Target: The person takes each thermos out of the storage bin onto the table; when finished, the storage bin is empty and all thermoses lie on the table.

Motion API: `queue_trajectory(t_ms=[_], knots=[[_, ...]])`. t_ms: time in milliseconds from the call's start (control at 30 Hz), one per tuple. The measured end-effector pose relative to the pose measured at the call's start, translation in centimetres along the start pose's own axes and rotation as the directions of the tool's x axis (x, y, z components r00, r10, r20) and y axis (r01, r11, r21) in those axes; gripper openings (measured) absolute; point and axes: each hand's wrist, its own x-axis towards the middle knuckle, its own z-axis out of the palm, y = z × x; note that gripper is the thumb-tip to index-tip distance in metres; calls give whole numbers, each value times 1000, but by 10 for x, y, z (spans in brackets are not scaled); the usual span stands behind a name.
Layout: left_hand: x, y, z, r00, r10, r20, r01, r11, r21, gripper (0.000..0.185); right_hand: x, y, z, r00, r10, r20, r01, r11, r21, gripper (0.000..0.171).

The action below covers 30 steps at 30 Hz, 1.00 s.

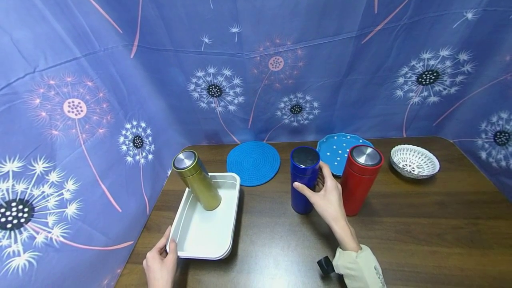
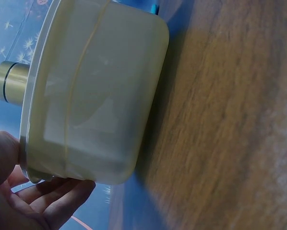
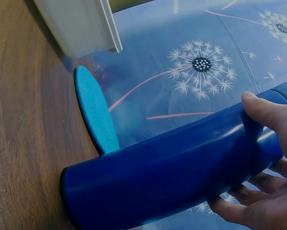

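Head view: blue flask (image 1: 304, 179) upright, lid up

Tray (image 1: 200, 234) sits lower left of the frame with one flask (image 1: 197, 180) standing in it. The mat (image 1: 253, 162) is behind it, centre. Two more flasks (image 1: 304, 179) stand right of centre, plate (image 1: 338, 148) behind them, basket (image 1: 414, 160) far right.

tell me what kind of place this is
Probably a staged tabletop set rather than a lived-in room: a wooden table is walled in by a hung dandelion-print cloth, with three flasks, a white tray, a mat and dishes laid out.
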Motion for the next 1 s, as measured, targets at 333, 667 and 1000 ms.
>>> queue_trajectory(t_ms=[333,667,1000], knots=[[0,-2,3,1000,15,11,-14,999,-48,34,-10,1,-3,1000,25,-1,-25,999,-31,93],[0,-1,1,1000,5,10,-4,997,-75,35,-35,-1,-6,999,32,15,-32,999,-33,92],[0,-3,0,1000,26,9,-25,996,-81,34,-62,-5,-11,996,91,-18,-92,994,-52,87]])
